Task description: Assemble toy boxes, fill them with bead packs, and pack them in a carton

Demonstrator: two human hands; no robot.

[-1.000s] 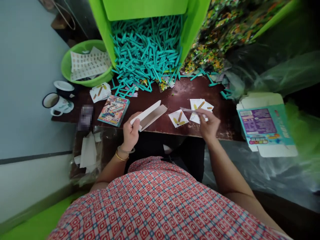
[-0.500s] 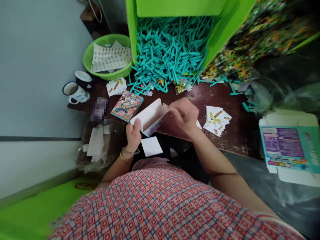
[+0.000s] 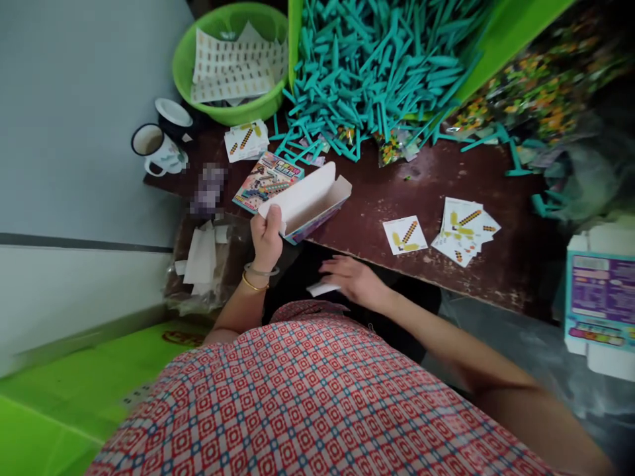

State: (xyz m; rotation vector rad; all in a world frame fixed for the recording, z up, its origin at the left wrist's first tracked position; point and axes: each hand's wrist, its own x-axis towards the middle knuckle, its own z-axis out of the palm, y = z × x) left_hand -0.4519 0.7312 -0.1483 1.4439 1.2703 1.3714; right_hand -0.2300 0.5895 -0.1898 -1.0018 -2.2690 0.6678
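Note:
My left hand (image 3: 268, 241) grips an unfolded end of a small cardboard box (image 3: 320, 215), thumb on its raised white flap. The box is tilted over the table's front edge, and its plain inside shows. Down by my lap, my right hand (image 3: 354, 283) has its fingers at a white card (image 3: 323, 289), which appears pinched and tilted; the fingers are slightly blurred. A printed box (image 3: 268, 182) lies flat behind the held one. To the right on the table are a single printed card (image 3: 405, 235) and a fanned pile of similar cards (image 3: 466, 230).
A green bin wall (image 3: 516, 49) borders a heap of teal plastic sticks (image 3: 372, 73). A green basket (image 3: 181, 73) with printed sheets, an enamel mug (image 3: 161, 155) and a card stack (image 3: 245, 140) stand at left. A flattened carton (image 3: 602, 291) lies at far right.
My right hand has left the box's far end and moved down to the white card on my lap. The left hand still holds the box. The view has shifted.

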